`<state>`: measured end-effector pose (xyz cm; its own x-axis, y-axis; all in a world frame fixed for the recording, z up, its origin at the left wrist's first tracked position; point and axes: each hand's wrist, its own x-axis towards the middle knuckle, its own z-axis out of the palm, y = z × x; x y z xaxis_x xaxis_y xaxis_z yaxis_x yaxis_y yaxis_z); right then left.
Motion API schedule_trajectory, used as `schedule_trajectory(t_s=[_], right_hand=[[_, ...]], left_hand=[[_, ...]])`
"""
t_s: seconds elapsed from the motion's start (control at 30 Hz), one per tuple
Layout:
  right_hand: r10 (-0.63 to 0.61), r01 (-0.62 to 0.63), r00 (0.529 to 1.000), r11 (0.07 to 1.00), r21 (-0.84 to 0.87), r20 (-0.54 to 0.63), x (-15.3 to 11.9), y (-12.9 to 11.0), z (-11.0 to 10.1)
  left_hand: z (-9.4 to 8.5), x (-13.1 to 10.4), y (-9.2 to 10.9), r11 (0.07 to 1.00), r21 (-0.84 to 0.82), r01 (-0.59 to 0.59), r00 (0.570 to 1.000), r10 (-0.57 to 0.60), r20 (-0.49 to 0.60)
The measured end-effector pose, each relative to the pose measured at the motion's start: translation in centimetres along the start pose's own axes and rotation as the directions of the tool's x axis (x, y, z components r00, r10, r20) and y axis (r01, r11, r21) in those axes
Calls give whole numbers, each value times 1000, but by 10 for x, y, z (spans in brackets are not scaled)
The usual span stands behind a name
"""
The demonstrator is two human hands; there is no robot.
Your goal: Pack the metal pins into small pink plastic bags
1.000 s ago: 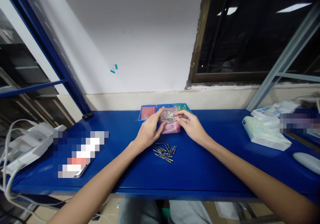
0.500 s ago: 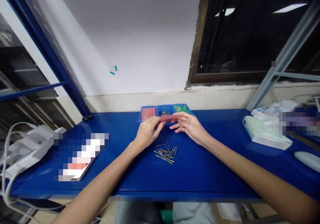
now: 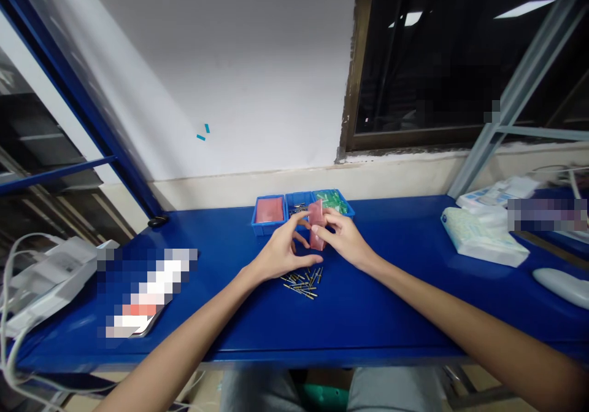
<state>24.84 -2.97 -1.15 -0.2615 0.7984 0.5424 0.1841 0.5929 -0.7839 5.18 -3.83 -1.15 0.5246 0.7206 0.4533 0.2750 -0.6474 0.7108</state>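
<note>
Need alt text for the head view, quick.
The right hand pinches a small pink plastic bag over a blue tabletop, the open left hand close beside it. Nearer the person lies a loose pile of rivet-like metal pins; behind, three blue bins hold, left to right, flat pink material, metal parts and green pieces.

I'd call this a workshop, a small-parts work station. My view shows a blue surface (image 3: 396, 314) set between metal uprights (image 3: 520, 80), with blue bins (image 3: 267, 229) at the back, the middle one holding small metal parts (image 3: 300, 207), and metal pins (image 3: 304, 288) piled in front. Behind, I see a plain wall (image 3: 257, 80) and a window (image 3: 414, 80) with a rough, chipped edge
</note>
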Motion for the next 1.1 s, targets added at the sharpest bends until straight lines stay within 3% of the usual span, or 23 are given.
schedule_trajectory(t_s=[0.17, 0.33, 0.47, 0.57, 0.63, 0.77, 0.87, 0.97, 1.1], right_hand=[[120, -125, 990, 990, 68, 72, -6, -5, 7], [190, -176, 976, 976, 126, -107, -5, 0, 8], [302, -282, 952, 930, 235, -57, -2, -4, 3], [279, -263, 959, 935, 238, -39, -1, -8, 2], [249, -229, 967, 943, 240, -58, 1, -8, 2], [275, -230, 955, 923, 310, -112, 5, -11, -3], [273, -265, 962, 924, 276, 11, 6, -16, -9], [257, -287, 954, 931, 224, 157, 6, -21, -12], [316, -327, 945, 900, 287, 86, 6, -15, -12]], left_hand=[[6, 0, -2, 995, 60, -79, 996, 82, -41], [1, 2, -11, 983, 153, -105, 980, 128, -152], [1, -1, -10, 983, 166, -77, 993, 90, -73], [3, -2, -7, 979, 201, -30, 997, 44, -66], [2, -1, -6, 986, 169, -5, 995, 22, -102], [0, 3, -12, 998, -49, 26, 990, -32, -139], [-1, 4, -19, 990, -136, 47, 992, -62, -113], [-3, 5, -18, 996, -65, 59, 994, -65, -91], [-15, 7, -14, 986, 167, 3, 978, 32, -205]])
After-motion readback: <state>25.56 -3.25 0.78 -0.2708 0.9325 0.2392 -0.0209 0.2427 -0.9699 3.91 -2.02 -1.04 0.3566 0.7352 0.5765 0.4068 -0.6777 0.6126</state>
